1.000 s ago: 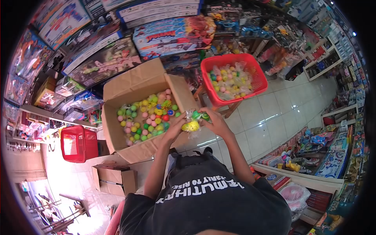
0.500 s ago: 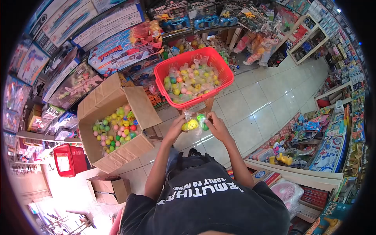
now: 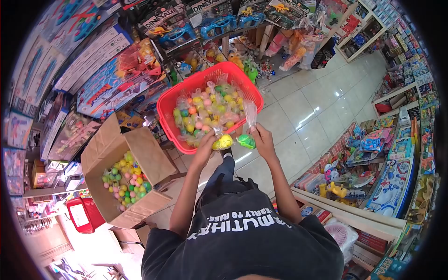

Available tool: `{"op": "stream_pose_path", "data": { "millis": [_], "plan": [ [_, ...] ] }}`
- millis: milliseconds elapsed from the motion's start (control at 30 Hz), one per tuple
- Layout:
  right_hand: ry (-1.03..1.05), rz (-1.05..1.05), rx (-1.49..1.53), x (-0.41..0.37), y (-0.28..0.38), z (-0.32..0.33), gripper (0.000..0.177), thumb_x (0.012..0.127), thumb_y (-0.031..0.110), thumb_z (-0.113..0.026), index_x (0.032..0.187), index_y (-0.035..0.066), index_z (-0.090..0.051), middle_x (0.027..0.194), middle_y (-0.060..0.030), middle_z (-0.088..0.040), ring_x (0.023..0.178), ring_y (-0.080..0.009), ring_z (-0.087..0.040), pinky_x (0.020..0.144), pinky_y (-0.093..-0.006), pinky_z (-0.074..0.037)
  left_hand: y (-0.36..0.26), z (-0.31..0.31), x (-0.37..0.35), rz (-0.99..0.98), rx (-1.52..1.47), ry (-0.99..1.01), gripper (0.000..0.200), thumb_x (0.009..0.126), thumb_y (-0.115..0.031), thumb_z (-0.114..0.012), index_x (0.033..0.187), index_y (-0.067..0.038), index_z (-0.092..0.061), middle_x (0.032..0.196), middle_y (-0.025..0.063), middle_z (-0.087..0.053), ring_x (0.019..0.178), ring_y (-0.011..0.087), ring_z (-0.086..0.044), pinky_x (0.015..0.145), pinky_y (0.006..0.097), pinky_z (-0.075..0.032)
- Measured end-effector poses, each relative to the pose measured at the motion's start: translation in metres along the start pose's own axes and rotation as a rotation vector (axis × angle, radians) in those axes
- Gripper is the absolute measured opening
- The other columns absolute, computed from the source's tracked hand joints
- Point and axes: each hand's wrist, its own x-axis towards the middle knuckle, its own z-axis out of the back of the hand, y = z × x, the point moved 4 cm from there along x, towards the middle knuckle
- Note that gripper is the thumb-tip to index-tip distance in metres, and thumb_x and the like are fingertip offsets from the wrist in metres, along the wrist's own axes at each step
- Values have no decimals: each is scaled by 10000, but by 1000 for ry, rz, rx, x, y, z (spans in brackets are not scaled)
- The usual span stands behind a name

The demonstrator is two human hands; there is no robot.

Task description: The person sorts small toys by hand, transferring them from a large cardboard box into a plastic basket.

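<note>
My left hand (image 3: 204, 149) is closed on a yellow ball in a clear plastic bag (image 3: 224, 142), and the ball hangs at the fingertips. A green ball in a clear bag (image 3: 246, 141) is pinched in my right hand (image 3: 262, 141), and the loose end of its plastic points up past the fingers. A small gap separates the two bagged balls. Just beyond my hands is a red plastic basket (image 3: 167, 122) holding many bagged balls in yellow, pink, green and orange. To the left, an open cardboard box (image 3: 148, 153) contains loose coloured balls.
A smaller red basket (image 3: 87, 215) stands left of the cardboard box. Boxed toys (image 3: 123, 77) fill the shelves at upper left. On the right, a low wooden shelf (image 3: 345, 207) carries packaged toys, and a tiled floor (image 3: 303, 105) runs between.
My hands have moved apart; the yellow and green bagged balls, together before, are now separate, one in each hand. The basket and box appear further left as the view shifted.
</note>
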Motion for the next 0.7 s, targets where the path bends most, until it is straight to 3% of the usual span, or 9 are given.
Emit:
{"op": "stream_pose_path", "data": {
  "millis": [100, 233, 300, 333, 367, 433, 467, 600, 700],
  "plan": [
    [-46, -31, -19, 41, -16, 14, 168, 893, 138, -468, 802, -1, -492, 584, -47, -461, 553, -77, -423, 499, -265, -360, -18, -1, 36, -104, 17, -44, 336, 847, -153, -447, 1134, 2, -526, 1067, 82, -547, 993, 146, -495, 862, 256, -384],
    [-53, -69, -36, 99, -37, 19, 177, 872, 139, -515, 781, -7, -473, 581, -68, -470, 533, -89, -436, 493, -263, -367, -41, 6, 75, -152, -34, -124, 337, 869, -179, -451, 1154, -17, -528, 1109, 64, -540, 1016, 149, -483, 863, 253, -386],
    [18, -28, -129, 124, -32, 17, 207, 863, 157, -533, 763, -12, -467, 573, -101, -477, 508, -123, -443, 487, -278, -369, -49, 9, 90, -105, -95, -142, 331, 874, -183, -455, 1162, -39, -531, 1109, 49, -542, 1015, 134, -482, 800, 233, -416],
    [105, -94, -255, 136, -37, 15, 216, 832, 164, -563, 753, -20, -484, 598, -151, -524, 523, -221, -528, 513, -321, -411, -51, 13, 98, -101, -114, -207, 321, 871, -182, -463, 1151, -43, -535, 1088, 42, -543, 998, 122, -481, 767, 222, -423],
    [110, -101, -255, 145, -45, 14, 216, 832, 164, -563, 753, -20, -484, 598, -151, -524, 523, -221, -528, 513, -321, -411, -53, 18, 105, -96, -132, -272, 310, 869, -181, -470, 1140, -47, -540, 1067, 36, -544, 982, 109, -479, 734, 212, -431],
    [231, -62, -467, 156, -61, 2, 201, 798, 166, -584, 762, -21, -517, 654, -183, -567, 604, -313, -586, 547, -374, -437, -35, 38, 126, -110, -121, -274, 300, 861, -177, -491, 1124, -40, -540, 1021, 23, -536, 956, 97, -467, 782, 215, -407],
    [301, -156, -522, 160, -68, -1, 184, 767, 159, -596, 777, -17, -544, 713, -205, -589, 681, -370, -586, 594, -423, -456, -32, 46, 133, -127, -91, -300, 300, 859, -178, -501, 1116, -29, -538, 1008, 21, -530, 950, 96, -462, 815, 220, -388],
    [362, -135, -670, 158, -115, -17, 176, 776, 162, -593, 791, -8, -549, 741, -202, -589, 720, -357, -591, 635, -430, -456, -33, 55, 145, -163, -125, -337, 323, 857, -185, -520, 1120, 3, -520, 1016, 31, -528, 962, 108, -454, 887, 236, -332],
    [524, -257, -769, 150, -147, -29, 185, 742, 164, -614, 809, -2, -567, 773, -201, -601, 767, -363, -590, 685, -441, -460, -20, 63, 154, -133, -132, -378, 369, 858, -202, -527, 1157, 11, -494, 1055, 46, -528, 986, 119, -458, 881, 237, -336]
  ]
}}
